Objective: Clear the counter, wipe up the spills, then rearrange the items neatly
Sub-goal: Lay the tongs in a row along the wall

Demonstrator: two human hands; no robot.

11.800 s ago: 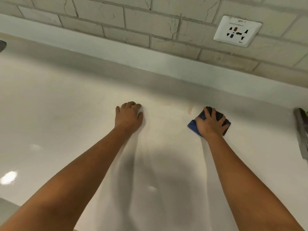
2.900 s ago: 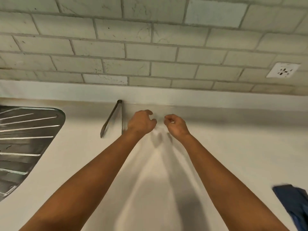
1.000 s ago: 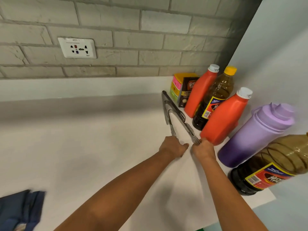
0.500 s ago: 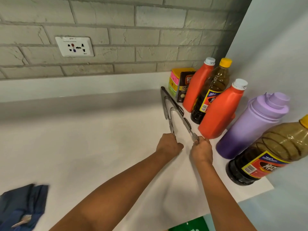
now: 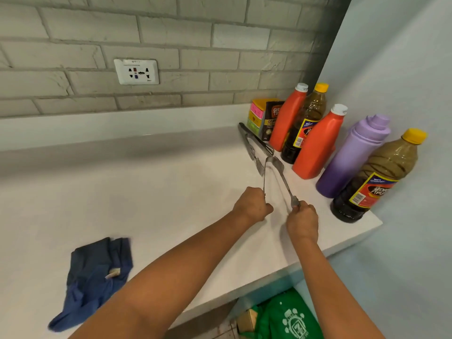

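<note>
Gripping one tongs (image 5: 277, 176) arm each, left hand (image 5: 253, 207) and right hand (image 5: 302, 220) curled

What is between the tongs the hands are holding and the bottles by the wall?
Nothing visible. The left hand and right hand each grip a leg of the near tongs; only bare counter separates them from the nearest orange bottle.

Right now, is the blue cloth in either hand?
No: the blue cloth lies loose on the counter, while the left hand and right hand each grip the tongs.
</note>
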